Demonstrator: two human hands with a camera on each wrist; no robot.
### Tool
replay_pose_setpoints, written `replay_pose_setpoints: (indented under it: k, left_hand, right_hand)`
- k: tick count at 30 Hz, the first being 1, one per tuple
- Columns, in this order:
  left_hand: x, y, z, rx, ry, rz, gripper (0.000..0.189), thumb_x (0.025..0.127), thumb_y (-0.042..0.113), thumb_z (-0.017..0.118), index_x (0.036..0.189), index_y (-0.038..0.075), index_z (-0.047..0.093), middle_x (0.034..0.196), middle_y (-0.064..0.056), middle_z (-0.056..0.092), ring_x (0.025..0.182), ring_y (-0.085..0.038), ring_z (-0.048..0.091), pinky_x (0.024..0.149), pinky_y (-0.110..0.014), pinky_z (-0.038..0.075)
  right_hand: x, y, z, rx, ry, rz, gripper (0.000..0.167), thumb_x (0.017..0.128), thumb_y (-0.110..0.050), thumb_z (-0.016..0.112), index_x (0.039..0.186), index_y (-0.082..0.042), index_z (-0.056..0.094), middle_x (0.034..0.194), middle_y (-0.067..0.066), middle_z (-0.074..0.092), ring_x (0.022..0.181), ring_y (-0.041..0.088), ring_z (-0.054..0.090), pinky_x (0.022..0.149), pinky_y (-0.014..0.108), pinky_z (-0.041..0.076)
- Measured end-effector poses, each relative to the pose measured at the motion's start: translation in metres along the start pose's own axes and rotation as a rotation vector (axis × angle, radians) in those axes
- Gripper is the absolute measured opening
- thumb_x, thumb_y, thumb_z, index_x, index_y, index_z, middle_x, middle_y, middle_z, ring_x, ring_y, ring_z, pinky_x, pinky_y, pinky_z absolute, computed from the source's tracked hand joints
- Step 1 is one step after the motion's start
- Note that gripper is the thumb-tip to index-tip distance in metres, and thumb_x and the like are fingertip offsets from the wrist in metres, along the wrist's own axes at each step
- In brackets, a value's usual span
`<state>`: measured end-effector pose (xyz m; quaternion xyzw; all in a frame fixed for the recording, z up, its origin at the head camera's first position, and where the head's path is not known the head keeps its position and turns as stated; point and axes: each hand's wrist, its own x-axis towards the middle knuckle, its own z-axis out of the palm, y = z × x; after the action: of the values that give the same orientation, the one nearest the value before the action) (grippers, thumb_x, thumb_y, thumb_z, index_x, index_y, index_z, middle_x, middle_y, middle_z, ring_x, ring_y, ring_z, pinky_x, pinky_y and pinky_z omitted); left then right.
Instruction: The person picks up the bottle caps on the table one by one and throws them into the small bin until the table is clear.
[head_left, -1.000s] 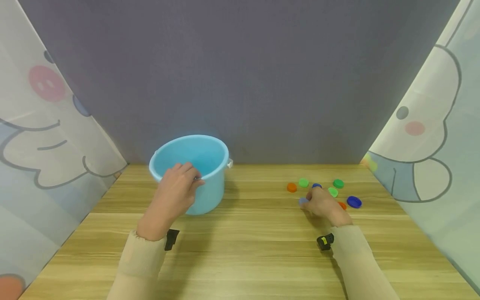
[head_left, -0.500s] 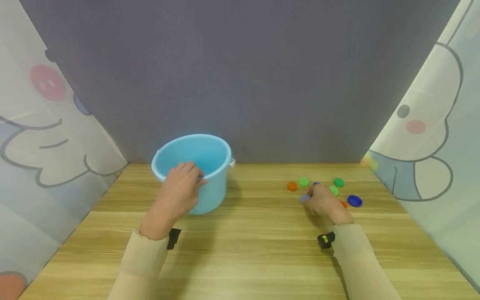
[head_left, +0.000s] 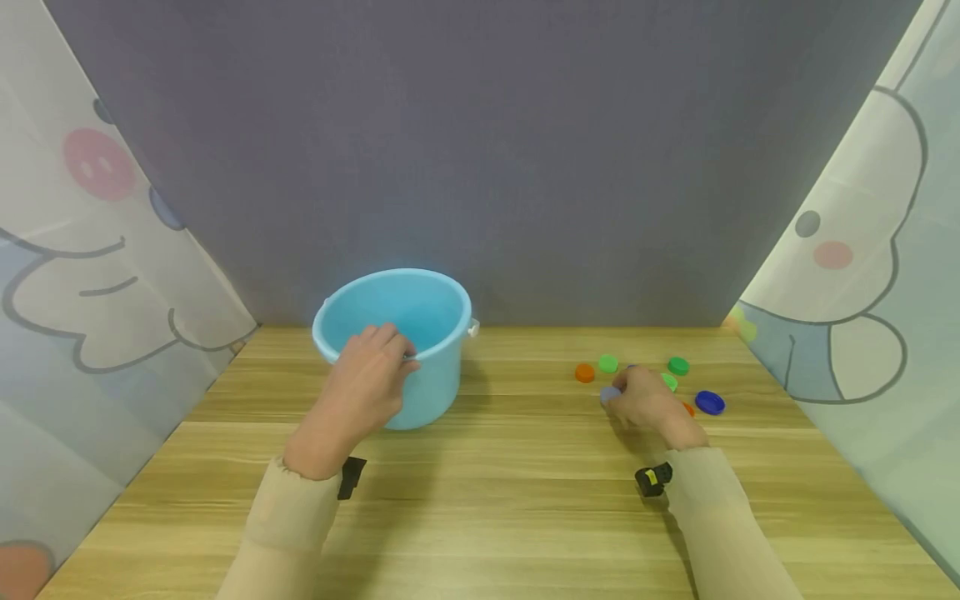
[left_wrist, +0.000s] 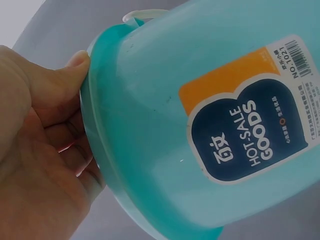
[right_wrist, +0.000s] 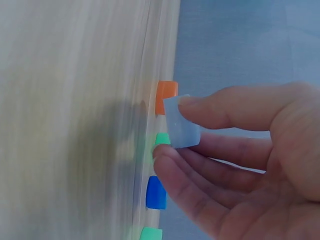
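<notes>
My left hand (head_left: pixel 366 379) grips the near rim of a light blue plastic bucket (head_left: pixel 431 383), fingers over the inside and thumb outside. In the left wrist view the thumb presses against the bucket's lip (left_wrist: pixel 95 115), and a printed label (left_wrist: pixel 245 120) shows on its wall. My right hand (head_left: pixel 647 402) pinches a pale translucent blue bottle cap (right_wrist: pixel 182 125) between thumb and fingers, close over the table. Around that hand lie an orange cap (head_left: pixel 585 372), a light green cap (head_left: pixel 608 363), a dark green cap (head_left: pixel 678 366) and a dark blue cap (head_left: pixel 709 402).
Partly behind the right hand are another light green cap (head_left: pixel 670 382), a red-orange cap (head_left: pixel 688 410) and a blue cap (right_wrist: pixel 156 192). A grey panel (head_left: pixel 480 167) stands along the back of the wooden table (head_left: pixel 510 517). Cartoon-printed sheets (head_left: pixel 847 333) flank both sides.
The bucket has shifted slightly to the right with my left hand on its rim. My right hand stays nearly in place, with the pale blue cap raised slightly.
</notes>
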<state>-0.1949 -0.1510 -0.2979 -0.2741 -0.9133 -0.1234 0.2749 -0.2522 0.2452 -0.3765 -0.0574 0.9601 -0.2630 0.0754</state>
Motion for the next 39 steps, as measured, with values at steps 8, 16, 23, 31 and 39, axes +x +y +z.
replay_pose_setpoints:
  k: [8, 16, 23, 31, 39]
  left_hand:
    - [0.000, 0.002, 0.001, 0.005, 0.003, 0.009, 0.009, 0.090, 0.002, 0.073, 0.094, -0.003, 0.067, 0.086, -0.009, 0.059, 0.078, -0.029, 0.051, 0.069, -0.037, 0.042]
    - [0.000, 0.006, 0.001, 0.015, 0.004, 0.036, 0.009, 0.090, 0.001, 0.072, 0.096, -0.003, 0.066, 0.087, -0.010, 0.059, 0.078, -0.029, 0.051, 0.069, -0.038, 0.043]
    - [0.000, 0.006, 0.002, 0.012, 0.011, 0.058, 0.010, 0.090, 0.001, 0.072, 0.096, -0.003, 0.066, 0.087, -0.010, 0.059, 0.079, -0.029, 0.051, 0.070, -0.038, 0.043]
    - [0.001, 0.009, 0.004, 0.006, 0.028, 0.079, 0.009, 0.091, 0.001, 0.071, 0.096, -0.003, 0.065, 0.087, -0.009, 0.058, 0.078, -0.029, 0.050, 0.069, -0.038, 0.042]
    - [0.001, 0.011, 0.006, 0.005, 0.031, 0.096, 0.010, 0.091, 0.001, 0.072, 0.096, -0.002, 0.065, 0.087, -0.009, 0.058, 0.078, -0.027, 0.050, 0.070, -0.038, 0.042]
  right_hand:
    - [0.002, 0.000, 0.000, 0.003, 0.026, -0.013, 0.046, 0.094, -0.017, 0.068, 0.127, 0.015, 0.060, 0.121, 0.030, 0.064, 0.110, 0.044, 0.063, 0.092, 0.055, 0.052]
    - [0.000, 0.000, -0.003, 0.021, 0.024, -0.011, 0.048, 0.093, -0.018, 0.069, 0.127, 0.015, 0.059, 0.122, 0.030, 0.062, 0.110, 0.045, 0.062, 0.088, 0.054, 0.053]
    - [-0.001, -0.003, -0.004, 0.033, 0.025, -0.020, 0.050, 0.093, -0.019, 0.069, 0.128, 0.016, 0.058, 0.122, 0.030, 0.063, 0.109, 0.044, 0.063, 0.086, 0.053, 0.054]
    - [-0.003, -0.004, -0.005, 0.038, 0.039, -0.022, 0.053, 0.093, -0.021, 0.070, 0.130, 0.015, 0.057, 0.123, 0.030, 0.062, 0.112, 0.047, 0.061, 0.089, 0.054, 0.053]
    - [-0.003, -0.005, -0.006, 0.034, 0.045, -0.026, 0.053, 0.093, -0.021, 0.069, 0.130, 0.015, 0.057, 0.123, 0.030, 0.063, 0.112, 0.047, 0.061, 0.088, 0.054, 0.053]
